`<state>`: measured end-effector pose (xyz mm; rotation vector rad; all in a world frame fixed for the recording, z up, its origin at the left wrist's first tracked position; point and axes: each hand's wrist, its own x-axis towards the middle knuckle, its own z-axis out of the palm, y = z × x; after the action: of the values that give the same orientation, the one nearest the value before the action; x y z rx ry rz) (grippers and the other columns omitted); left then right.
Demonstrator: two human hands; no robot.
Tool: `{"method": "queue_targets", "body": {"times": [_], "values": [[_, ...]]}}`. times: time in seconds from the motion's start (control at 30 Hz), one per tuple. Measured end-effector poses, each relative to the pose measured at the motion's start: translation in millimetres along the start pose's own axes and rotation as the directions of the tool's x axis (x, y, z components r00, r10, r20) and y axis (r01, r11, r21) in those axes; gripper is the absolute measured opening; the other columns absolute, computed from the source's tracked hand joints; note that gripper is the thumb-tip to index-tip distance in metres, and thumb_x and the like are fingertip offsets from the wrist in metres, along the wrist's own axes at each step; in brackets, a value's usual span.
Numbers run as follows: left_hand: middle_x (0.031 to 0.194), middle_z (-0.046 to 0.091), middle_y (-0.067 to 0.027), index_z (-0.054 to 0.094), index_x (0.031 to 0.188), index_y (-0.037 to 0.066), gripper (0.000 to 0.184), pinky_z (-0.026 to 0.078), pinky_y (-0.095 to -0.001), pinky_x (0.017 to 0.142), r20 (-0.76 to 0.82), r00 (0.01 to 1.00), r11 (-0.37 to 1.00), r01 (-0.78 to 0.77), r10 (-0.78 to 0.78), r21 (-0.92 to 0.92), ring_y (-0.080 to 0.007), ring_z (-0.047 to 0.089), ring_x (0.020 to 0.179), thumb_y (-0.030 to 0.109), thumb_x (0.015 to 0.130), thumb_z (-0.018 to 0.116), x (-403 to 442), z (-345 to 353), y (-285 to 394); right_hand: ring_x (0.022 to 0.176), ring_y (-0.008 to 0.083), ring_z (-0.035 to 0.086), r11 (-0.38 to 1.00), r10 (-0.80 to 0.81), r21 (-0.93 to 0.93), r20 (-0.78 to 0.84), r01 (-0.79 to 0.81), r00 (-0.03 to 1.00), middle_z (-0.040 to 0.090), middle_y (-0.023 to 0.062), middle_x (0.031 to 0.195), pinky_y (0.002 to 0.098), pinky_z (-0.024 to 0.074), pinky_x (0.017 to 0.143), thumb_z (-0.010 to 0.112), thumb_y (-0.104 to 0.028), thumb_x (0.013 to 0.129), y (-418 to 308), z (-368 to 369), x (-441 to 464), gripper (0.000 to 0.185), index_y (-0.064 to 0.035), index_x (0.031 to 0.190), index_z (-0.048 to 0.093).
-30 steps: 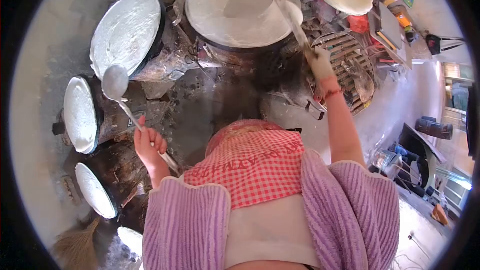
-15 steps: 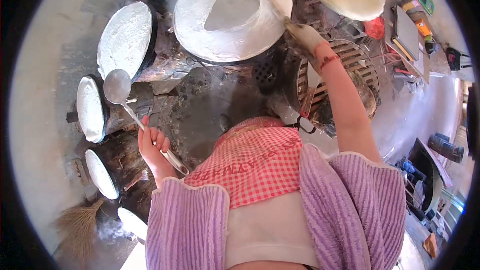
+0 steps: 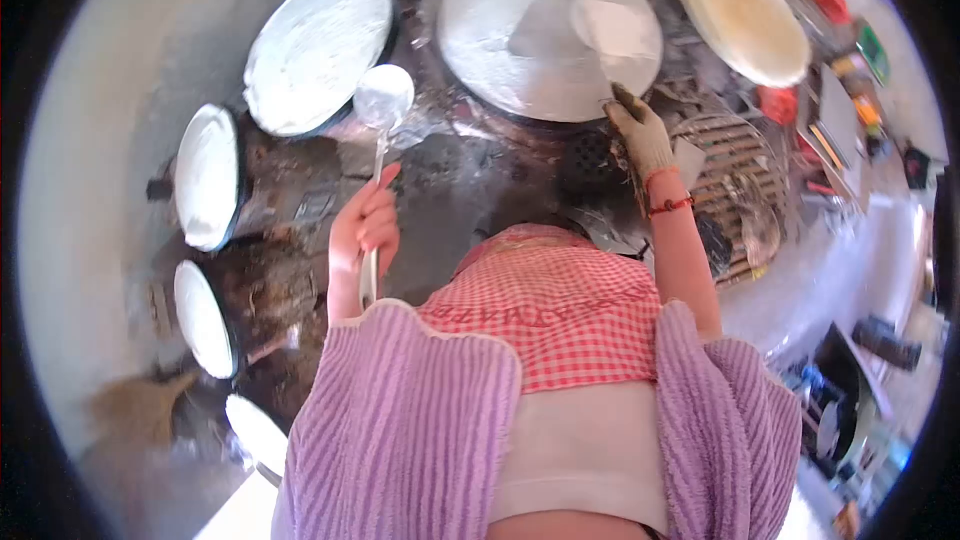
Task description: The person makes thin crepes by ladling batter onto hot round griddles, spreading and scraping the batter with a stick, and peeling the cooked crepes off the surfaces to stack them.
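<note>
My left hand is closed round the handle of a metal ladle, its bowl raised beside the upper-left griddle. My right hand, in a soiled work glove, is closed at the near right edge of the large round griddle. A pale flat spreader lies over the batter just beyond the glove, and its handle is blurred near my fingers. White batter coats the large griddle around a greyish patch in its middle.
More round griddles with white batter stand at left: one upper left, another below it, others further down. A browned pancake sits upper right. A slatted round grate is right of my glove. A straw broom is lower left.
The view has shifted, so the griddles sit differently in it. The ladle has come upright, and my gloved hand and the spreader have moved round the griddle; the greyish patch is smaller.
</note>
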<state>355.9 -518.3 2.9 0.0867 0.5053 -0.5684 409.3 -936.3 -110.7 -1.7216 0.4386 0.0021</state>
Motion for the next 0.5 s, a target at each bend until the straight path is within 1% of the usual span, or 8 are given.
{"method": "queue_targets", "body": {"times": [0.07, 0.13, 0.17, 0.23, 0.27, 0.33, 0.43, 0.5], "values": [[0.070, 0.033, -0.0001, 0.026, 0.144, -0.004, 0.043, 0.032, -0.0247, 0.038, 0.143, 0.989, 0.996, 0.036, -0.047, 0.075, -0.0096, 0.034, 0.046, 0.017, 0.106, 0.025, -5, 1, 8, 0.066, 0.0071, 0.056, 0.969, 0.225, 0.100, 0.011, -0.225, 0.974, 0.066, 0.0032, 0.094, 0.0213, 0.0453, 0.051, 0.065, -0.023, 0.090, -43, -2, -34, 0.045, -0.0050, 0.130, 0.057], [0.073, 0.036, -0.0024, 0.020, 0.146, -0.005, 0.046, 0.036, -0.0260, 0.038, 0.238, 0.970, 0.995, 0.032, -0.054, 0.096, -0.0112, 0.038, 0.047, 0.016, 0.106, 0.022, -12, 6, 16, 0.067, 0.0076, 0.056, 0.961, 0.233, 0.175, -0.101, -0.213, 0.967, 0.066, 0.0040, 0.097, 0.0221, 0.0462, 0.054, 0.065, -0.025, 0.090, -22, -4, -46, 0.046, -0.0041, 0.130, 0.057], [0.073, 0.036, -0.0021, 0.020, 0.146, -0.005, 0.046, 0.036, -0.0256, 0.038, 0.220, 0.972, 0.993, 0.065, -0.087, 0.103, -0.0105, 0.038, 0.047, 0.015, 0.105, 0.023, -4, 11, 21, 0.068, 0.0078, 0.056, 0.956, 0.235, 0.212, -0.150, -0.201, 0.960, 0.066, 0.0044, 0.099, 0.0225, 0.0467, 0.056, 0.065, -0.025, 0.090, -1, -4, -43, 0.046, -0.0036, 0.130, 0.057], [0.073, 0.036, -0.0017, 0.020, 0.146, -0.005, 0.045, 0.037, -0.0247, 0.037, 0.166, 0.969, 0.978, 0.163, -0.183, 0.131, -0.0092, 0.038, 0.046, 0.014, 0.105, 0.024, 19, 23, 32, 0.062, 0.0085, 0.054, 0.995, 0.042, 0.098, -0.168, -0.026, 0.985, 0.066, 0.0041, 0.101, 0.0240, 0.0453, 0.053, 0.065, -0.026, 0.090, 30, 22, -29, 0.047, -0.0028, 0.131, 0.056], [0.071, 0.035, 0.0006, 0.027, 0.142, -0.004, 0.043, 0.033, -0.0223, 0.036, 0.125, 0.969, 0.957, 0.179, -0.211, 0.228, -0.0065, 0.035, 0.045, 0.016, 0.104, 0.031, 32, 34, 33, 0.061, 0.0084, 0.054, 0.995, 0.017, 0.098, -0.152, -0.002, 0.988, 0.066, 0.0042, 0.101, 0.0244, 0.0449, 0.051, 0.065, -0.025, 0.090, 10, 46, -31, 0.047, -0.0027, 0.131, 0.055], [0.067, 0.034, 0.0051, 0.043, 0.134, -0.002, 0.037, 0.026, -0.0176, 0.034, 0.036, 0.966, 0.882, 0.219, -0.257, 0.417, -0.0011, 0.030, 0.043, 0.019, 0.102, 0.043, 51, 61, 32, 0.057, 0.0087, 0.053, 0.990, 0.087, 0.120, -0.095, -0.075, 0.992, 0.066, 0.0037, 0.094, 0.0240, 0.0433, 0.048, 0.064, -0.025, 0.090, -27, 60, -39, 0.046, -0.0042, 0.131, 0.056], [0.068, 0.036, 0.0058, 0.043, 0.133, -0.002, 0.038, 0.025, -0.0173, 0.034, 0.116, 0.945, 0.789, 0.183, -0.306, 0.587, -0.0001, 0.029, 0.044, 0.019, 0.101, 0.046, 71, 89, 25, 0.050, 0.0091, 0.052, 0.955, 0.241, 0.189, -0.038, -0.229, 0.970, 0.066, 0.0025, 0.084, 0.0235, 0.0409, 0.044, 0.064, -0.026, 0.090, -53, 49, -46, 0.045, -0.0074, 0.131, 0.056], [0.069, 0.038, 0.0038, 0.036, 0.137, -0.003, 0.041, 0.029, -0.0185, 0.035, 0.150, 0.921, 0.809, 0.228, -0.359, 0.543, -0.0019, 0.031, 0.044, 0.017, 0.102, 0.041, 90, 93, 24, 0.045, 0.0092, 0.049, 0.956, 0.246, 0.196, -0.135, -0.217, 0.960, 0.065, 0.0023, 0.079, 0.0239, 0.0383, 0.040, 0.064, -0.026, 0.090, -51, 33, -51, 0.044, -0.0110, 0.132, 0.056]]}}
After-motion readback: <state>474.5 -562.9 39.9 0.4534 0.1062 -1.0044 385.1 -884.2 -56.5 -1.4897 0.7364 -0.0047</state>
